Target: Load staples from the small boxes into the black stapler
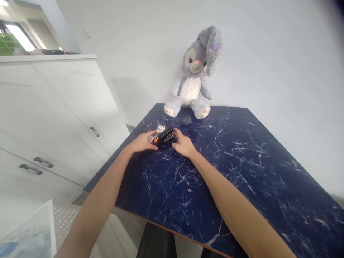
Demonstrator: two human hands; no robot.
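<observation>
A black stapler with an orange patch near its left end lies slanted on the dark blue marbled table. My left hand has its thumb and fingers around the stapler's left end. Beside those fingers shows a small clear, pinkish piece, too small to name. At the other end is my right hand, thumb and index finger apart, the fingertips at or very near the stapler; contact is hard to make out. Just behind the stapler is a small white box with dark and red print.
A grey plush toy sits against the wall at the table's back edge. White cabinets with dark handles stand on the left. A black stool or chair is below the front edge, and a white perforated container is at lower left.
</observation>
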